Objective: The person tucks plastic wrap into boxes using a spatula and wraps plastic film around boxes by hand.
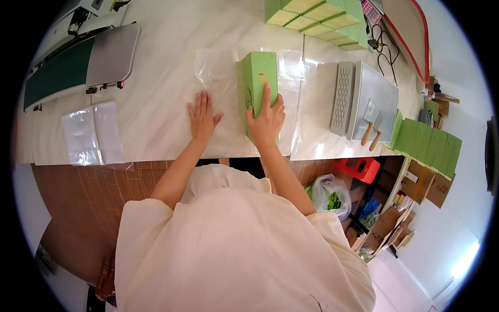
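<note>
A long green box point(264, 66) lies on the marbled table, on top of clear plastic film point(290, 70). My right hand point(266, 118) rests over the lower half of the box, with its thumb at the left edge and its index finger stretched along the top; the other fingers bend over the right side. To the left of the box, my left hand point(203, 115) lies flat with its fingers stretched, just below the left part of the film point(210, 65). A gap separates it from the box.
Stacked green boxes point(322, 21) stand at the back. A metal device point(371, 88) with two wooden-handled tools sits at right, near more green boxes point(426, 143). Plastic bags point(93, 132) lie at left below a machine with a green belt point(60, 75).
</note>
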{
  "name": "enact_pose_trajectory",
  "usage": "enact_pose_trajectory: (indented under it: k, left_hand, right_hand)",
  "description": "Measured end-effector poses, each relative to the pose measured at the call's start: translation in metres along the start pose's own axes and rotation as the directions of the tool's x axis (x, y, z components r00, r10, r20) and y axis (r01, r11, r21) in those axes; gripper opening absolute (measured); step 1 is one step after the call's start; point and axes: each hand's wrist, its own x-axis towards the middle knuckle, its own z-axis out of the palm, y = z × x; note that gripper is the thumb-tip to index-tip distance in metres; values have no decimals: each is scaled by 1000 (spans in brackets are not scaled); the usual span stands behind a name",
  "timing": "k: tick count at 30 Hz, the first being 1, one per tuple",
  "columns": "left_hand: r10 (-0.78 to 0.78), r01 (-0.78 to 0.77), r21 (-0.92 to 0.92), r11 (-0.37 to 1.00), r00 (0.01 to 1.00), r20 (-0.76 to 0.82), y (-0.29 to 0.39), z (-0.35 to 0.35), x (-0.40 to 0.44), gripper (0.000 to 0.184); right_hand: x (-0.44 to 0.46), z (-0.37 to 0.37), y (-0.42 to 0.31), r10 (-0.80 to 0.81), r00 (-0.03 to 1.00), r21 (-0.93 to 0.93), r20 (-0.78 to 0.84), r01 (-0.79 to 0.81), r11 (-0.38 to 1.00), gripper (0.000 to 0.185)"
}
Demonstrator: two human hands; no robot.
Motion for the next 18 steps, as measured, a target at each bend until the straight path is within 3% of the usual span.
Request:
enact_pose_trajectory:
  k: [5,7,8,10,11,13,18]
  left_hand:
    - [128,-131,-26,991,988,-89,9,1,2,77]
    - [114,-138,-208,968,986,-124,14,-7,6,79]
    - [121,-145,-204,968,985,-124,17,-12,9,79]
    - [-37,-64,-624,779,988,-148,21,-20,16,83]
    - [-32,-68,-621,781,988,-149,22,-23,20,83]
    - [-306,153,-625,766,941,-143,26,-27,27,87]
    - [-312,192,-497,846,935,-169,8,-19,15,86]
  right_hand:
    - [0,1,0,8,1000,-16,-4,-8,1000,83]
    - [0,1,1,20,1000,-9,-5,-20,1000,83]
    - [0,1,0,22,1000,-1,1,-22,1000,84]
    - [-1,0,-1,43,999,20,21,-43,999,83]
    - [-1,-1,-1,60,997,37,44,-61,997,83]
    - [-2,3,3,40,999,51,-2,-40,998,83]
    - [-4,-11,-2,46,998,74,-49,-42,996,80]
